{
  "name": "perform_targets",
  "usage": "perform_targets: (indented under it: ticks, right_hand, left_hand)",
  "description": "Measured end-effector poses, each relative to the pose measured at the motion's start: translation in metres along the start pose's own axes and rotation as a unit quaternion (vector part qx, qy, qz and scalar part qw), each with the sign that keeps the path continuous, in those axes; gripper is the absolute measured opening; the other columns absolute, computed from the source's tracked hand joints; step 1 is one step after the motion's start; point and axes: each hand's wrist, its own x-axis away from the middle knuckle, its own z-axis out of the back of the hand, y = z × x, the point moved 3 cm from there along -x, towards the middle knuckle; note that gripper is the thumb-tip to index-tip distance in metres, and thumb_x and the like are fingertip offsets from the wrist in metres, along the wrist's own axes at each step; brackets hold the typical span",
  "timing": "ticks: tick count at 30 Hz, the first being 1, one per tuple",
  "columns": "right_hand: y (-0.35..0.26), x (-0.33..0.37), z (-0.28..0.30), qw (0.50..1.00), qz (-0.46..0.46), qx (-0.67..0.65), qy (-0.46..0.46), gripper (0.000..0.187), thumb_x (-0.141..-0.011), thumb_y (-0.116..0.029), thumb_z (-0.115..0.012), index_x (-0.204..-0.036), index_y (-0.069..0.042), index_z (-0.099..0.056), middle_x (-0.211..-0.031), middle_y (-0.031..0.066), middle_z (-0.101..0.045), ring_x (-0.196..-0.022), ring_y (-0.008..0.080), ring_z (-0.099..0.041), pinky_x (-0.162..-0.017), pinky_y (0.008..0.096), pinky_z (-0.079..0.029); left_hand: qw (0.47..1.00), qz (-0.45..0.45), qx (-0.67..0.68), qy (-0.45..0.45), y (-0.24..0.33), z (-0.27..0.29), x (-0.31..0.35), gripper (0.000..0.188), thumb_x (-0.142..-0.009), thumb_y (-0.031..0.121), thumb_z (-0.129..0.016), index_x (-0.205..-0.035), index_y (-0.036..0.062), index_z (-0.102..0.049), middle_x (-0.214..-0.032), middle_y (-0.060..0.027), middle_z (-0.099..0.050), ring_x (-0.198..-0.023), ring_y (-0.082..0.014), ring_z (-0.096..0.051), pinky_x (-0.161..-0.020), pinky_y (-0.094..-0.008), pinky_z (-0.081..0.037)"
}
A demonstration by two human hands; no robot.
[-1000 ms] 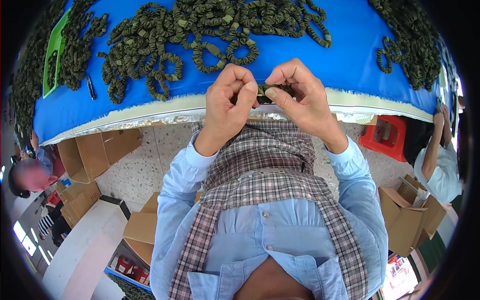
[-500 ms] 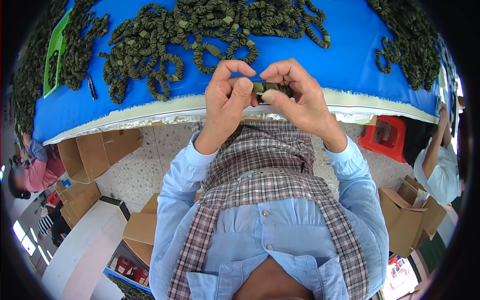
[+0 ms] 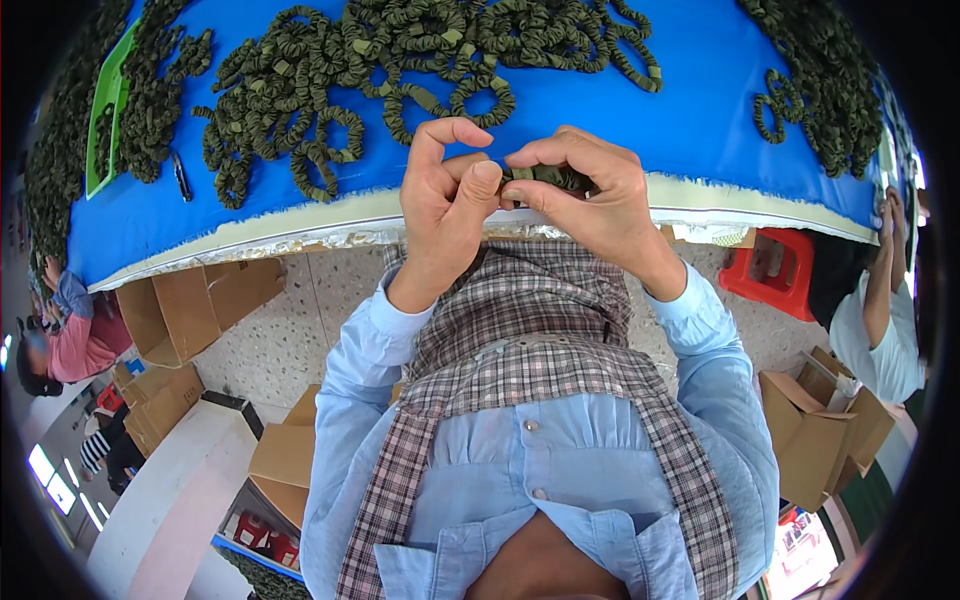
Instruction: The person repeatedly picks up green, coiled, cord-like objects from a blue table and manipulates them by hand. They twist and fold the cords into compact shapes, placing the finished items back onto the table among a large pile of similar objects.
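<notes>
- The table (image 3: pixel 700 90) lies ahead of the person; heaps of elastic loops (image 3: pixel 400 60) lie on it – more toward its far side.
- Both hands meet above the table's near edge – left hand (image 3: pixel 445 200) beside right hand (image 3: pixel 590 195), a small piece (image 3: pixel 545 177) between them.
- Cardboard boxes (image 3: pixel 190 305) sit on the floor under the table's left end; a stool (image 3: pixel 770 270) stands at the right.

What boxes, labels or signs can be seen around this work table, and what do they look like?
Open brown cardboard boxes: under the table's left edge, plain.
More open brown cardboard boxes: on the floor at right, flaps up.
Flat green card: on the blue table cover, far left, rectangular.
No screens visible.
</notes>
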Motion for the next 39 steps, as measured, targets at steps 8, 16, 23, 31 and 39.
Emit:
perform_targets:
  ticks: [8,16,23,31,39]
  right_hand:
    - [0.008,0.002,0.0,0.991,-0.087,-0.097,0.003,0.016,-0.076,-0.005,-0.074,-0.085,0.002,-0.064,-0.079,0.0067,-0.067,-0.067,0.0087,-0.064,-0.055,0.0216,-0.049]
    - [0.006,-0.003,0.001,0.999,0.031,0.001,-0.012,0.024,-0.075,-0.005,-0.073,-0.098,-0.001,-0.068,-0.08,0.0061,-0.064,-0.067,0.012,-0.059,-0.056,0.0251,-0.046]
    - [0.01,-0.003,0.006,0.999,0.026,0.006,-0.023,0.017,-0.076,-0.005,-0.072,-0.093,-0.002,-0.069,-0.076,0.0066,-0.062,-0.062,0.0127,-0.054,-0.052,0.026,-0.041]
    - [0.026,0.004,0.011,0.986,-0.128,-0.107,0.005,0.015,-0.079,-0.005,-0.071,-0.091,0.002,-0.065,-0.083,0.0053,-0.064,-0.072,0.008,-0.058,-0.058,0.0227,-0.045]
    - [0.044,-0.003,0.026,0.975,-0.104,-0.173,0.088,0.029,-0.082,-0.003,-0.069,-0.109,0.002,-0.059,-0.093,0.0065,-0.066,-0.084,0.0105,-0.062,-0.076,0.0241,-0.05]
  left_hand:
    - [1.0,0.006,0.023,0.014,-0.006,0.003,-0.001,0.031,-0.095,0.025,-0.056,-0.109,0.0015,-0.04,-0.057,0.0012,-0.051,-0.055,-0.0036,-0.044,-0.056,-0.0216,-0.043]
    - [0.999,0.0,0.013,0.032,-0.009,0.0,0.0,0.032,-0.094,0.027,-0.059,-0.107,0.0025,-0.043,-0.06,0.0015,-0.054,-0.055,-0.0026,-0.046,-0.053,-0.0185,-0.04]
    - [0.999,-0.005,0.024,0.045,-0.009,0.001,-0.002,0.027,-0.095,0.023,-0.057,-0.105,0.0016,-0.044,-0.061,-0.0017,-0.056,-0.057,-0.0049,-0.052,-0.052,-0.0186,-0.04]
    - [0.997,0.001,0.064,0.037,-0.02,-0.008,-0.009,0.023,-0.097,0.023,-0.053,-0.105,0.0024,-0.044,-0.058,0.0016,-0.05,-0.054,-0.0056,-0.047,-0.054,-0.0209,-0.041]
    - [0.997,0.021,0.072,0.022,-0.032,-0.025,-0.032,0.022,-0.1,0.024,-0.047,-0.107,0.0026,-0.047,-0.082,-0.0044,-0.056,-0.073,-0.0098,-0.053,-0.07,-0.0235,-0.044]
